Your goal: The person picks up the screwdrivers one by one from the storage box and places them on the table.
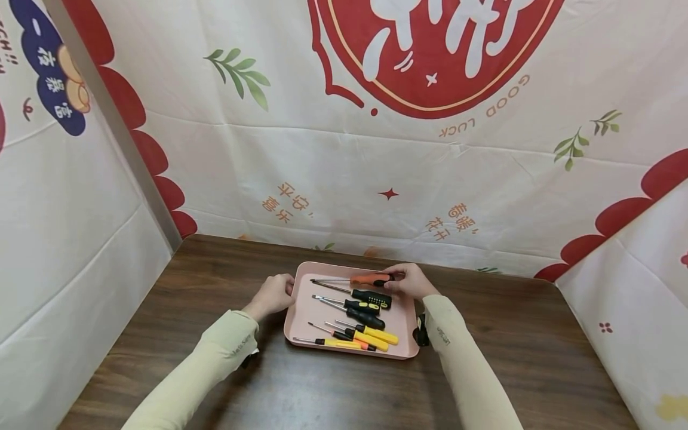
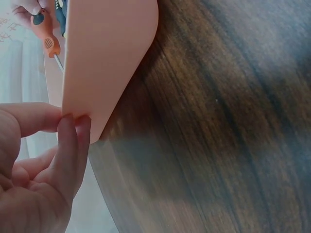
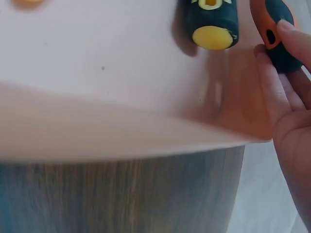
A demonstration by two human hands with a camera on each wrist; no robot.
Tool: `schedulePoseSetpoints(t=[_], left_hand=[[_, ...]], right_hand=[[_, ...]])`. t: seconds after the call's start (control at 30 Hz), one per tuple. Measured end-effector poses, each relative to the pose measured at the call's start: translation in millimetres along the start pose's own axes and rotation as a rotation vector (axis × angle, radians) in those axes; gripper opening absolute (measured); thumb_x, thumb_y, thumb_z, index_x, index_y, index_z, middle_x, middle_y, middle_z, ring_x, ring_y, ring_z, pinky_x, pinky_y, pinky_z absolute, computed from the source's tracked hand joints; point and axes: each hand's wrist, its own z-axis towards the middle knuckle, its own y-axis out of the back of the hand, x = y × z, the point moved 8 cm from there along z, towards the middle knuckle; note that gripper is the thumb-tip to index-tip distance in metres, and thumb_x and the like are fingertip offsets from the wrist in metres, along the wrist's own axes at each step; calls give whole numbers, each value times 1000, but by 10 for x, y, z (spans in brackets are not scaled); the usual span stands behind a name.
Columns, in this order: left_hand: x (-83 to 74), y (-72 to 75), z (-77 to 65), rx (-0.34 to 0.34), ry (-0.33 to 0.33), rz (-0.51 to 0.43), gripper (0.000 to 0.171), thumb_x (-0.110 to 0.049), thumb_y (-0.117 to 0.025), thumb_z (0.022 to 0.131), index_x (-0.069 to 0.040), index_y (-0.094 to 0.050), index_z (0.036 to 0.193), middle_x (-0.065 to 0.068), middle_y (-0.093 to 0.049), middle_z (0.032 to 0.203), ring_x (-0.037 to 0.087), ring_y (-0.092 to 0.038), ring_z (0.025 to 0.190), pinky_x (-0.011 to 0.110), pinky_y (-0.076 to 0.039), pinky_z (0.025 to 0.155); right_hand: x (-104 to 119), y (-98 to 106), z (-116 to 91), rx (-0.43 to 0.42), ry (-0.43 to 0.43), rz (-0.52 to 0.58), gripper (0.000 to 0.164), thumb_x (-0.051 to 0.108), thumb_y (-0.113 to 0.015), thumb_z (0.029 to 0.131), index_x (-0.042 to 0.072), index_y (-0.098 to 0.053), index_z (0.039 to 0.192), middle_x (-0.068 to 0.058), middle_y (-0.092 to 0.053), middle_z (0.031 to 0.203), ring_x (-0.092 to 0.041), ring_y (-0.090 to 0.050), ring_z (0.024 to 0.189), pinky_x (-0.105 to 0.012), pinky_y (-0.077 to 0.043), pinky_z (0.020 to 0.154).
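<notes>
A pink tray (image 1: 301, 310) on the wooden table holds several screwdrivers laid roughly side by side. My left hand (image 1: 273, 294) pinches the tray's left wall between thumb and fingers, plain in the left wrist view. At the far right corner my right hand (image 1: 409, 280) grips the black end of an orange-and-black screwdriver (image 1: 365, 279), its shaft pointing left. Nearer lie a black screwdriver with yellow dots (image 1: 372, 297), a black-and-yellow one (image 1: 361, 307) and a plain black one (image 1: 365, 318). Small yellow-handled screwdrivers (image 1: 381, 335) and orange ones lie along the near side.
The dark wooden table (image 1: 516, 346) extends around the tray on all sides. Behind it hangs a white printed cloth (image 1: 344, 155), with further cloth at left and right. The tray's raised rim surrounds the tools.
</notes>
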Motion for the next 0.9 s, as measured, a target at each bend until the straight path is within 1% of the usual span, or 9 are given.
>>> schedulePoseSetpoints(t=[0.1,0.17,0.3,0.37,0.53,0.6,0.67,0.77,0.9], left_hand=[[-11,8,-3,7,5,3,30,2,-60,63,3,-62,92,0,-57,66,12,-51,59,26,-43,58],[-20,12,-7,16,11,4,30,2,-60,63,3,-62,93,1,-58,66,12,-51,60,26,-44,59],[-26,17,-8,27,28,6,31,3,-60,63,3,-62,94,1,-58,67,13,-51,61,27,-44,59],[-25,20,-7,31,41,2,31,3,-61,63,3,-62,94,1,-57,67,13,-51,61,27,-44,59],[-34,18,-1,32,49,-1,32,3,-61,63,3,-63,94,2,-58,69,13,-52,62,27,-44,60],[-33,10,-5,35,53,-2,32,2,-61,63,3,-63,95,2,-58,69,13,-52,62,27,-44,59],[-22,-1,-11,38,62,-3,32,2,-61,64,3,-63,95,1,-57,68,13,-51,62,26,-43,59],[-6,-13,-21,44,73,-10,32,3,-61,65,3,-63,96,1,-56,68,13,-50,62,26,-42,58],[3,5,-18,31,75,-12,33,3,-62,64,4,-65,97,2,-58,69,14,-51,63,27,-44,59]], right_hand=[[-47,30,0,-4,-28,55,32,5,-69,77,-3,-64,107,-21,-62,101,-21,-60,77,-34,-50,66],[-64,59,-16,-13,-38,83,33,7,-70,77,-3,-64,107,-20,-62,102,-18,-60,77,-33,-50,66],[-93,119,-60,-33,-52,137,36,13,-71,76,-3,-64,108,-20,-60,108,-14,-60,83,-29,-49,71],[-112,148,-87,-40,-68,170,37,14,-72,76,-2,-64,109,-20,-60,110,-13,-60,86,-30,-49,75],[-183,245,-165,-51,-93,239,41,14,-71,77,-5,-61,112,-21,-60,110,-13,-60,87,-39,-49,80],[-238,286,-203,-59,-113,280,42,13,-71,77,-6,-60,113,-19,-61,108,-13,-61,85,-42,-48,81],[-275,323,-242,-59,-114,317,44,13,-70,77,-7,-58,114,-17,-63,106,-12,-62,86,-43,-48,82],[-311,400,-322,-76,-109,348,45,15,-70,78,-8,-57,115,-10,-66,101,-11,-63,86,-39,-49,80],[-332,519,-427,-99,-93,379,44,13,-70,78,-9,-57,114,-3,-67,95,-10,-62,84,-31,-51,76]])
